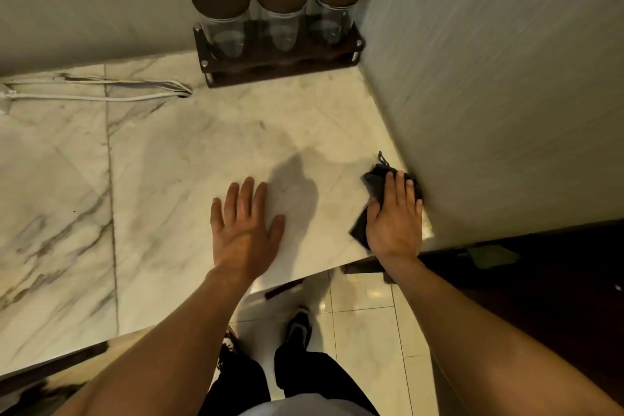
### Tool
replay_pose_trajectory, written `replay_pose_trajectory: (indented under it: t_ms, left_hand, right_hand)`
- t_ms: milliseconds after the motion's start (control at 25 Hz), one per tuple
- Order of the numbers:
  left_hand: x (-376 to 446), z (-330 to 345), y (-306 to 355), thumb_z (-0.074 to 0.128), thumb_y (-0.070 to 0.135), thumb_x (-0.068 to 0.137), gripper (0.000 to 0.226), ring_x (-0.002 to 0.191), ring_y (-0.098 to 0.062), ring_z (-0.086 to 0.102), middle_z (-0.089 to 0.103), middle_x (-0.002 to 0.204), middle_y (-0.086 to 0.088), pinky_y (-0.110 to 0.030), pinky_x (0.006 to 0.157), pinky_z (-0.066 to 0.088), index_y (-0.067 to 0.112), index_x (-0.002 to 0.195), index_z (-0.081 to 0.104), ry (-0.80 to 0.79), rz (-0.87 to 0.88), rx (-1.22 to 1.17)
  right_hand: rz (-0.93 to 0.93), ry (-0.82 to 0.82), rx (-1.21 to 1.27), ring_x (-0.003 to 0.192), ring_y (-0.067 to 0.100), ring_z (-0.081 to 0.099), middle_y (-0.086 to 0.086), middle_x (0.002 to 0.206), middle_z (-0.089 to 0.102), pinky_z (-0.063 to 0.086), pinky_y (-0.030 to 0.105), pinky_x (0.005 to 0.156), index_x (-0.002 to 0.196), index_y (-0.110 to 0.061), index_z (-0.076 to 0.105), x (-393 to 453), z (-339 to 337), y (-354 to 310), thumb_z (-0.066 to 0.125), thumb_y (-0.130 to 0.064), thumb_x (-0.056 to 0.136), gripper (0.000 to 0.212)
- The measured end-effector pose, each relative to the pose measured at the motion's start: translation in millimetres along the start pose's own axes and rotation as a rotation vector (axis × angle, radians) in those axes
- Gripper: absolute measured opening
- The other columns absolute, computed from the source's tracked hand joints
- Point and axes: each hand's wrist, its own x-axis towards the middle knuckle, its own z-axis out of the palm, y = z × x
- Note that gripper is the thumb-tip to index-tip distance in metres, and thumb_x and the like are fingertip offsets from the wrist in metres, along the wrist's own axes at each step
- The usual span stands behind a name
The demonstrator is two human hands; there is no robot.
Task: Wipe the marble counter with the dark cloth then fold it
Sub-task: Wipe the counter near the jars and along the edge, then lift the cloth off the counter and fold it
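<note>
The marble counter point(175, 159) is white with grey veins and fills the middle and left of the head view. A dark cloth point(373, 186) lies bunched at the counter's right edge, against the side wall. My right hand point(395, 216) presses flat on top of the cloth, fingers spread, with cloth showing above and to the left of the hand. My left hand point(244, 226) rests palm down on bare marble near the front edge, fingers apart, holding nothing.
Three glass jars with dark lids stand in a dark wooden rack point(280, 67) in the back corner. White cables point(101, 91) lie along the back left. Walls bound the counter at the back and right. Below the front edge are floor tiles and my shoes point(299, 328).
</note>
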Motion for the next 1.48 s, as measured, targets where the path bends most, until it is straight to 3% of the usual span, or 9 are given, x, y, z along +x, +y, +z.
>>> replay_pose_trajectory:
  t_ms: [120,320,720,960,1120,1200,1280,1360,1480]
  left_hand:
    - [-1,-6,-5,0.024,0.055,0.091,0.069,0.146,-0.026,0.003,0.015,0.160,-0.006,-0.046,0.118,-0.003,0.020,0.150,0.021,-0.038,0.027,-0.101]
    - [-17,-25,-21,0.049,0.037,0.093,0.060,0.142,-0.036,0.021,0.028,0.154,-0.017,-0.050,0.115,0.019,0.011,0.145,0.032,0.067,0.071,-0.175]
    - [-82,-36,-67,0.037,0.042,0.091,0.058,0.140,-0.030,0.028,0.035,0.151,-0.013,-0.047,0.112,0.028,0.016,0.143,0.034,0.056,0.031,-0.229]
    - [-108,-46,-93,0.049,0.032,0.092,0.053,0.136,-0.031,0.035,0.041,0.147,-0.015,-0.045,0.109,0.031,0.013,0.141,0.039,0.091,-0.023,-0.335]
    - [-113,-69,-109,0.048,0.029,0.095,0.048,0.135,-0.021,0.037,0.044,0.146,-0.006,-0.033,0.109,0.029,0.014,0.141,0.042,0.098,-0.152,-0.526]
    - [-114,-85,-122,0.046,0.034,0.097,0.044,0.129,-0.015,0.043,0.049,0.142,-0.002,-0.026,0.103,0.031,0.017,0.137,0.047,0.038,-0.255,-0.708]
    - [-115,-109,-137,0.049,0.044,0.093,0.043,0.119,-0.011,0.050,0.056,0.136,-0.002,-0.023,0.097,0.035,0.021,0.129,0.055,-0.115,-0.389,-1.051]
    - [-119,-135,-152,0.051,0.048,0.090,0.043,0.113,-0.012,0.056,0.061,0.129,-0.004,-0.025,0.094,0.041,0.020,0.121,0.061,-0.282,-0.465,-1.328]
    - [-130,-169,-169,0.050,0.060,0.084,0.049,0.105,-0.014,0.064,0.072,0.111,0.000,-0.034,0.095,0.046,0.022,0.110,0.069,-0.452,-0.381,-1.303]
  right_hand:
    - [0.024,0.008,0.037,0.148,0.022,0.006,0.006,0.161,0.015,0.003,0.041,0.119,0.151,-0.013,0.018,-19,-4,9,0.033,-0.026,0.099,0.056]
    - [0.042,0.002,0.107,0.147,0.024,0.009,0.007,0.160,0.019,0.006,0.041,0.120,0.150,-0.010,0.024,-41,-10,19,0.037,-0.022,0.100,0.053]
    - [0.187,-0.085,0.245,0.148,0.022,0.006,0.008,0.160,0.018,0.015,0.039,0.116,0.149,-0.007,0.025,-97,-18,-5,0.037,-0.018,0.101,0.050]
    - [-0.010,-0.144,0.218,0.147,0.028,0.013,0.013,0.158,0.020,0.016,0.034,0.117,0.147,-0.003,0.027,-166,14,-74,0.045,-0.014,0.099,0.053]
    - [-0.107,-0.371,0.437,0.144,0.020,0.023,0.001,0.156,0.028,0.023,0.027,0.114,0.149,-0.017,0.028,-213,8,-138,0.040,-0.024,0.101,0.050]
    - [-0.083,-0.588,0.610,0.131,0.020,0.045,-0.001,0.142,0.050,0.037,0.028,0.104,0.143,-0.028,0.039,-227,-3,-172,0.040,-0.028,0.101,0.042]
    - [0.062,-0.832,0.859,0.114,0.020,0.058,0.000,0.121,0.064,0.043,0.034,0.100,0.126,-0.033,0.055,-231,-21,-203,0.044,-0.031,0.098,0.030]
    - [0.307,-1.024,1.103,0.103,0.028,0.065,0.011,0.108,0.071,0.048,0.043,0.097,0.117,-0.021,0.065,-224,-41,-220,0.054,-0.032,0.092,0.030]
    - [0.483,-1.221,1.299,0.081,0.031,0.069,0.017,0.091,0.074,0.053,0.036,0.076,0.092,-0.006,0.077,-209,-72,-230,0.068,-0.033,0.076,0.033]
